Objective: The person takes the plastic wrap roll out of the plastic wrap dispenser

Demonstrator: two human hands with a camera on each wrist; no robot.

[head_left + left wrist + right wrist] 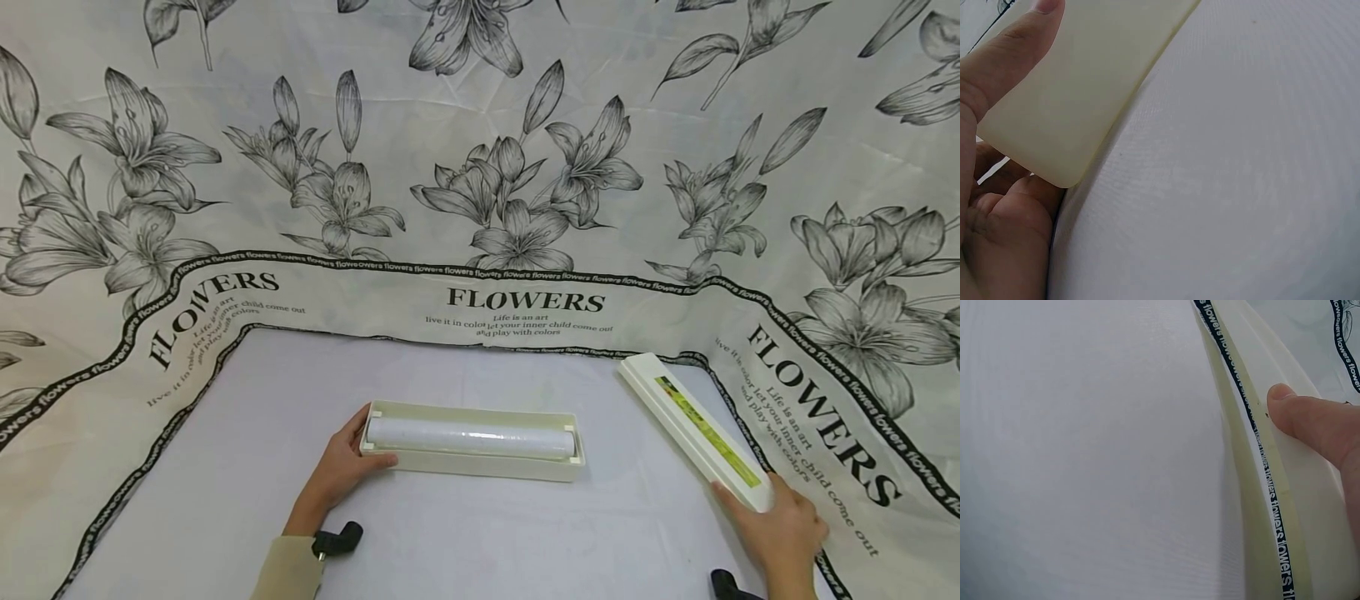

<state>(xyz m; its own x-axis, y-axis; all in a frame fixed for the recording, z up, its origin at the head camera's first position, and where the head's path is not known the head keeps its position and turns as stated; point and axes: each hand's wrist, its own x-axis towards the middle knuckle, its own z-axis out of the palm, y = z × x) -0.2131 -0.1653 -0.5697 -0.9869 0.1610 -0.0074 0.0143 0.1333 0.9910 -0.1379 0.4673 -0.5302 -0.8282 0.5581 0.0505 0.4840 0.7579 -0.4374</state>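
In the head view, a pale cream cling film dispenser box [480,465] lies uncovered on the white cloth, with a roll of clear film [468,438] inside it. My left hand [347,467] grips the box's left end, thumb on the near wall; the left wrist view shows the thumb [1013,59] on the box wall [1079,112] and fingers behind its end. On the right, my right hand [783,521] holds the near end of the long dispenser lid [675,417], which bears a green label and slants away. The right wrist view shows only the thumb [1316,425] on it.
A white cloth [480,533] covers the work surface. Beyond and beside it runs a flower-printed cloth [510,242] with a black lettered border, close under the lid. Black wrist mounts [339,540] sit at both wrists.
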